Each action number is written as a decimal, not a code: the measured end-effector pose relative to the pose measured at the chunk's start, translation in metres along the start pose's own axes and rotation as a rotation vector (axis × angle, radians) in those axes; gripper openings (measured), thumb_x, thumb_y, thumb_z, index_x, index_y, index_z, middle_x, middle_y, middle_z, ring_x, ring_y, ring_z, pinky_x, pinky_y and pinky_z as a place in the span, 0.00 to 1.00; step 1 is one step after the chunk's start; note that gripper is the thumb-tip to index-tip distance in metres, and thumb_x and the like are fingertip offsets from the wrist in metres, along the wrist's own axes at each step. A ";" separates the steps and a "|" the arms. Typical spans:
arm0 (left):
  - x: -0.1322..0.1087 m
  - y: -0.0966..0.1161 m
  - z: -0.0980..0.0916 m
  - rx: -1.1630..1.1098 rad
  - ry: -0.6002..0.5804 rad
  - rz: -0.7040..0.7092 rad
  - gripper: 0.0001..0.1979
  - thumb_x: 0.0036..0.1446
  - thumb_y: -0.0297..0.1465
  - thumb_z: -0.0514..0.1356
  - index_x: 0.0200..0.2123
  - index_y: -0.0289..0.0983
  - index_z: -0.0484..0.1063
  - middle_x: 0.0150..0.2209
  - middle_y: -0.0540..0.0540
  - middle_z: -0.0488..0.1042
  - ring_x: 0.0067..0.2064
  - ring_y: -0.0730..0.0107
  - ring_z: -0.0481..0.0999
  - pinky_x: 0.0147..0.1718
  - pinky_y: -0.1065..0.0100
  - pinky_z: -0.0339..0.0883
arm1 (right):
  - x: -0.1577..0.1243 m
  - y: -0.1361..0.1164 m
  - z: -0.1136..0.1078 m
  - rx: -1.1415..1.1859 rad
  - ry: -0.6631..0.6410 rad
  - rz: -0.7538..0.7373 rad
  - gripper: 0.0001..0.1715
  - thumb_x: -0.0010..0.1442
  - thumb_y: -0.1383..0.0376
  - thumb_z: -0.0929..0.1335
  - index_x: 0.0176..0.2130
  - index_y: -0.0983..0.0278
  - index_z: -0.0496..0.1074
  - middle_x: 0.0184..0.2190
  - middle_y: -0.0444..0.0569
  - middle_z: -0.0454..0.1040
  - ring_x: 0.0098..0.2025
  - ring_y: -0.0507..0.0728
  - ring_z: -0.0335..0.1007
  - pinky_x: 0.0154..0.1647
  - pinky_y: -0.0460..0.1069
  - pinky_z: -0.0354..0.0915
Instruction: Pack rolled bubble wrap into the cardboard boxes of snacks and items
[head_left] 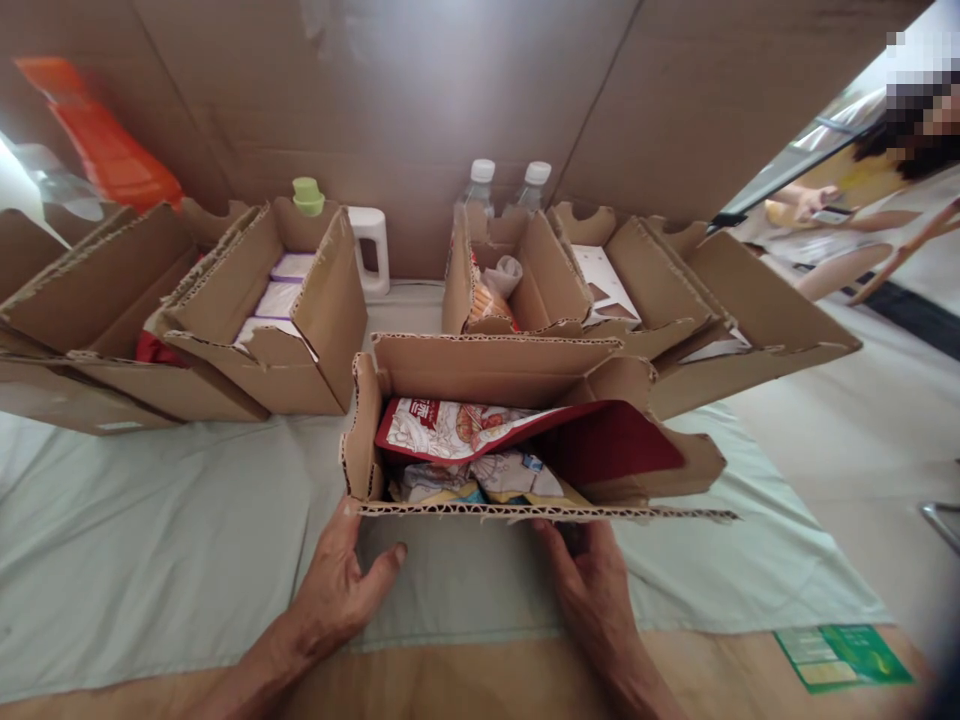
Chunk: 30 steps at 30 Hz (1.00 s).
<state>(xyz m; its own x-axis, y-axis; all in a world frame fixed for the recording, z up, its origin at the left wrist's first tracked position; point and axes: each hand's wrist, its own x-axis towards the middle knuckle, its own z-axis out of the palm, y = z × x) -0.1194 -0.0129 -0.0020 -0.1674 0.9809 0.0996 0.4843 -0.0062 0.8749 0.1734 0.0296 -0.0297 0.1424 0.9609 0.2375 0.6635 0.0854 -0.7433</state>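
An open-topped cardboard box (pixel 487 358) is between my two hands, turned lengthwise across my view. My left hand (pixel 345 575) is at its near left corner, thumb spread away and fingertips partly hidden by the box side. At the near wall, right of the middle, my right hand (pixel 592 580) grips from below; its thumb lies against the cardboard and its other fingers are mostly hidden. Inside lean a dark red packet with a white printed front (pixel 457 425) and a pale patterned packet (pixel 487 478).
Cardboard boxes (pixel 322 310) line the back on both sides, with white packs, an orange bottle (pixel 112 150) and a white jug handle (pixel 373 250) among them. Two clear bottles (pixel 480 185) stand behind. Pale green cloth (pixel 225 520) covers the table. A person (pixel 855 215) is at far right.
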 end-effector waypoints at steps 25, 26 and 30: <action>0.007 -0.013 0.007 -0.310 -0.015 -0.048 0.49 0.56 0.35 0.62 0.76 0.31 0.43 0.72 0.26 0.58 0.71 0.42 0.63 0.68 0.41 0.61 | 0.015 0.005 0.001 0.269 -0.031 -0.003 0.29 0.64 0.58 0.66 0.62 0.63 0.65 0.54 0.59 0.76 0.51 0.63 0.76 0.55 0.60 0.72; -0.001 -0.014 0.004 -0.267 -0.006 -0.050 0.49 0.57 0.35 0.62 0.76 0.31 0.43 0.73 0.26 0.58 0.72 0.41 0.62 0.69 0.40 0.59 | 0.011 0.008 -0.003 0.240 -0.047 -0.007 0.32 0.65 0.57 0.65 0.65 0.63 0.63 0.58 0.60 0.74 0.54 0.64 0.76 0.57 0.61 0.72; -0.053 -0.010 -0.023 0.035 -0.132 0.039 0.42 0.58 0.30 0.61 0.74 0.34 0.52 0.72 0.30 0.61 0.73 0.44 0.61 0.70 0.40 0.58 | -0.024 0.022 -0.019 -0.111 -0.110 -0.198 0.36 0.67 0.51 0.64 0.69 0.62 0.63 0.66 0.61 0.69 0.66 0.72 0.68 0.64 0.70 0.66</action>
<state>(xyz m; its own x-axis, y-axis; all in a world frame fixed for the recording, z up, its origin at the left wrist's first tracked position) -0.1350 -0.0695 -0.0049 -0.0344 0.9971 0.0684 0.5186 -0.0407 0.8541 0.1987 0.0038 -0.0403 -0.0754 0.9516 0.2981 0.7482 0.2516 -0.6139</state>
